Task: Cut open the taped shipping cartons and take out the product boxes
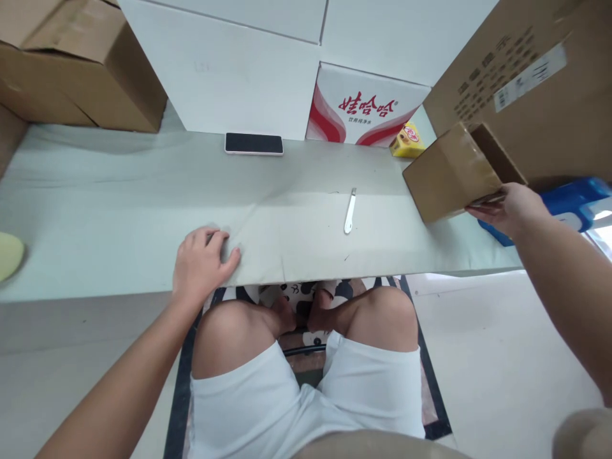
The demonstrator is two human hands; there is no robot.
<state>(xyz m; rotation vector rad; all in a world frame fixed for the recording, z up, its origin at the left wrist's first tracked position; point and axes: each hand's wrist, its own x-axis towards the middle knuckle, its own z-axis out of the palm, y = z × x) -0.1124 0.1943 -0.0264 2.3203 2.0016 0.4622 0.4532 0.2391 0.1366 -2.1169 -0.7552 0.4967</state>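
Note:
My right hand grips the near edge of a small brown cardboard box, which is tilted up off the right end of the pale table with its open top facing right. My left hand rests on the table's front edge, fingers curled loosely with nothing in them. A white utility knife lies on the table between the two hands.
A black phone lies at the back by white boxes. A red-and-white printed carton and a small yellow pack stand behind. Large cardboard boxes sit at far left and right. A blue package lies behind my right hand.

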